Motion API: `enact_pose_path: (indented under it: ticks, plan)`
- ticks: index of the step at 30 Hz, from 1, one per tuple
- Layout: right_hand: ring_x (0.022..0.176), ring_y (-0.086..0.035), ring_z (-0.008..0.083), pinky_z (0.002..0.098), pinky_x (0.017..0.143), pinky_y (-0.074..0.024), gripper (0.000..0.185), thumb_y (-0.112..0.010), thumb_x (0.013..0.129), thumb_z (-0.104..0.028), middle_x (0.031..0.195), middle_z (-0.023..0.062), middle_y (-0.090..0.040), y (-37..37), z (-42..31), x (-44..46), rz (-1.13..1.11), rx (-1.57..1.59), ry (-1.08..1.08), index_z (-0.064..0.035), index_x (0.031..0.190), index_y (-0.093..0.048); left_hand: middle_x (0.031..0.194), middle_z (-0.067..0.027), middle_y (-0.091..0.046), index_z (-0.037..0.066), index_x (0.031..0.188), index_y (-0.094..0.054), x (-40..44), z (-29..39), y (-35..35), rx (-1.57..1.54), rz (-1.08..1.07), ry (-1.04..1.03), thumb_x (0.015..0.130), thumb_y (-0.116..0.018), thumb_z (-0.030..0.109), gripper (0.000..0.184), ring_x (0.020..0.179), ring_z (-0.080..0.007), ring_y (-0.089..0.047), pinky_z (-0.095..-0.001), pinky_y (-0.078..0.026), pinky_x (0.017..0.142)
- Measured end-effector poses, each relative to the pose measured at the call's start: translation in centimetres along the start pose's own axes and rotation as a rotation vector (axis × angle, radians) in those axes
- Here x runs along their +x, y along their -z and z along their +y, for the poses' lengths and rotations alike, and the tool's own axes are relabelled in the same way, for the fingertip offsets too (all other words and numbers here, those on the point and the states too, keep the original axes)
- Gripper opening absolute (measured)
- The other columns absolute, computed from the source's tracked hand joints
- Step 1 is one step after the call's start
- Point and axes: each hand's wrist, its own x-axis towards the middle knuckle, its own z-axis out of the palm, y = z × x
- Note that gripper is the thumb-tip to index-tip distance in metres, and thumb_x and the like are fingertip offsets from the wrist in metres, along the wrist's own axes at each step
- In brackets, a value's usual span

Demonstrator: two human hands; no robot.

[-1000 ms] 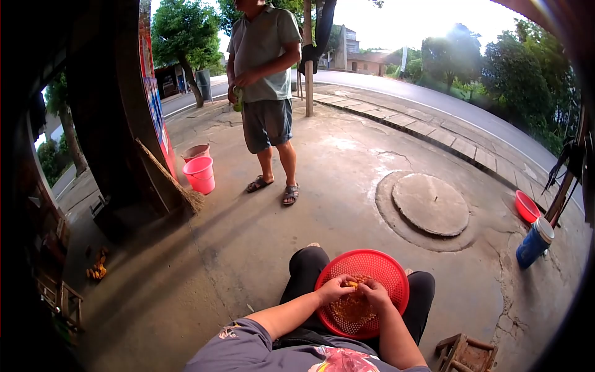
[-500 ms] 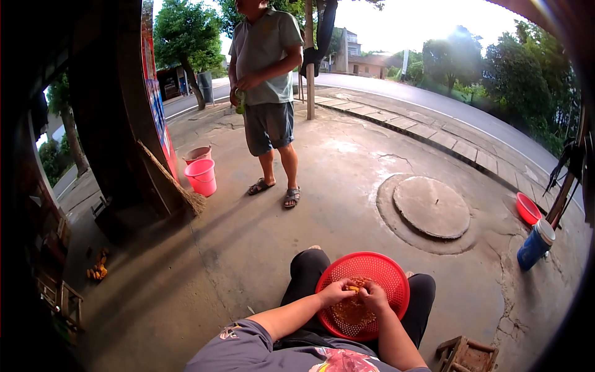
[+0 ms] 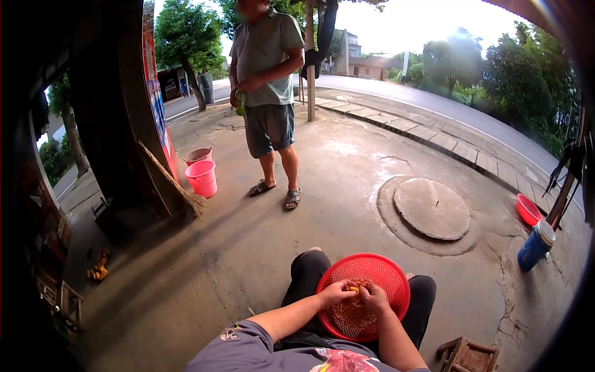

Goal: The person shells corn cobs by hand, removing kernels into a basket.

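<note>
A red plastic basket (image 3: 396, 286) with a perforated wall rests across my lap, with orange-yellow corn kernels (image 3: 354, 313) scattered over its bottom. Above it, my left hand (image 3: 336, 293) is closed on a small yellow ear of corn (image 3: 353, 289). My right hand (image 3: 374, 299) meets it from the other side, its fingers bent against the same ear. Much of the ear is hidden by the fingers of both hands.
A person (image 3: 268, 74) in sandals stands ahead, a green object in one hand. Left of them are pink buckets (image 3: 202, 178) and a broom (image 3: 180, 186). More corn (image 3: 98, 268) lies far left. A round concrete cover (image 3: 432, 209), blue bucket (image 3: 535, 247) and wooden stool (image 3: 467, 356) are rightward.
The standing person's head has tipped slightly downward. My hands stay together over the basket, with barely any visible movement.
</note>
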Motion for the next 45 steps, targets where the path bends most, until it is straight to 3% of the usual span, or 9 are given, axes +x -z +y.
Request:
enact_pose_path:
  ticks: [5,9,15,22,30,34,38,40,45]
  plan:
    - [0.074,-0.062,0.0162,0.03,0.067,-0.0499,0.02,-0.058,0.087,-0.018,0.08,0.0101,-0.066,-0.2,3.0,0.9,-0.016,0.009,-0.041,-0.0017,0.097,-0.065,0.104,-0.0061,-0.06,0.003,0.116,-0.053,0.1,-0.2,0.0,-0.022,-0.016,-0.02,0.087,-0.064,0.017,0.034,0.096,-0.0128,-0.057,-0.0255,-0.046,0.086]
    - [0.072,-0.06,0.0147,0.0289,0.066,-0.0495,0.021,-0.058,0.087,-0.018,0.08,0.0074,-0.066,-0.3,1.8,0.7,0.009,0.173,-0.039,-0.001,0.096,-0.065,0.1,-0.0037,-0.06,0.004,0.117,-0.052,0.3,-0.2,0.1,0.008,-0.002,-0.009,0.088,-0.063,0.017,0.034,0.092,-0.0104,-0.057,-0.0241,-0.047,0.082]
    - [0.072,-0.056,0.0097,0.0236,0.064,-0.047,0.02,-0.058,0.09,-0.018,0.082,0.0019,-0.062,0.1,1.3,0.6,-0.084,0.103,-0.096,-0.0004,0.097,-0.063,0.098,-0.0038,-0.06,0.004,0.114,-0.053,0.1,0.1,-0.1,-0.003,0.001,-0.044,0.087,-0.063,0.016,0.031,0.09,-0.0104,-0.058,-0.024,-0.048,0.08]
    - [0.069,-0.057,0.0119,0.0275,0.063,-0.0482,0.019,-0.06,0.085,-0.02,0.076,0.0042,-0.063,0.2,1.8,0.7,-0.075,0.101,-0.129,-0.0017,0.09,-0.064,0.105,-0.0051,-0.059,0.005,0.118,-0.052,0.1,0.1,0.0,0.027,-0.016,-0.025,0.088,-0.062,0.017,0.034,0.097,-0.012,-0.057,-0.0254,-0.046,0.087]
    - [0.083,-0.063,0.0188,0.0317,0.075,-0.0501,0.035,-0.059,0.089,-0.032,0.092,0.0116,-0.067,0.2,2.0,0.8,-0.112,-0.003,-0.224,-0.0019,0.107,-0.063,0.105,-0.0052,-0.059,0.004,0.117,-0.052,0.1,-0.2,-0.1,-0.017,0.007,-0.072,0.086,-0.063,0.013,0.034,0.098,-0.0126,-0.056,-0.0258,-0.046,0.087]
    - [0.084,-0.062,0.0163,0.0287,0.074,-0.0499,0.033,-0.059,0.09,-0.028,0.092,0.0102,-0.066,0.5,0.9,0.6,-0.155,0.158,-0.252,-0.0003,0.107,-0.062,0.111,-0.0069,-0.058,0.003,0.121,-0.051,-0.3,0.5,-0.1,-0.005,-0.019,-0.056,0.086,-0.063,0.014,0.038,0.103,-0.0147,-0.056,-0.0266,-0.045,0.09]
    - [0.083,-0.061,0.0147,0.0268,0.073,-0.0497,0.027,-0.061,0.089,-0.023,0.091,0.0084,-0.065,0.8,-0.6,0.1,-0.159,0.272,-0.239,-0.0009,0.105,-0.06,0.113,-0.0073,-0.058,0.003,0.123,-0.05,-0.5,1.3,-0.3,-0.086,-0.025,0.012,0.087,-0.064,0.017,0.041,0.103,-0.0151,-0.057,-0.0264,-0.047,0.089]
    - [0.078,-0.06,0.0125,0.0244,0.069,-0.0495,0.024,-0.061,0.089,-0.02,0.087,0.0056,-0.063,0.7,-1.4,-0.2,-0.082,0.279,-0.046,-0.0009,0.103,-0.058,0.113,-0.0069,-0.058,0.003,0.125,-0.049,-0.9,2.3,-0.5,-0.208,-0.031,0.129,0.088,-0.064,0.02,0.043,0.101,-0.0148,-0.058,-0.0256,-0.048,0.087]
    - [0.076,-0.059,0.0121,0.0242,0.067,-0.0492,0.023,-0.06,0.09,-0.02,0.087,0.0055,-0.062,0.2,0.4,0.6,-0.059,0.348,-0.039,-0.001,0.103,-0.057,0.115,-0.0069,-0.058,0.003,0.126,-0.048,-0.7,1.8,-0.4,-0.234,-0.052,0.106,0.089,-0.062,0.017,0.042,0.102,-0.015,-0.058,-0.0268,-0.049,0.088]
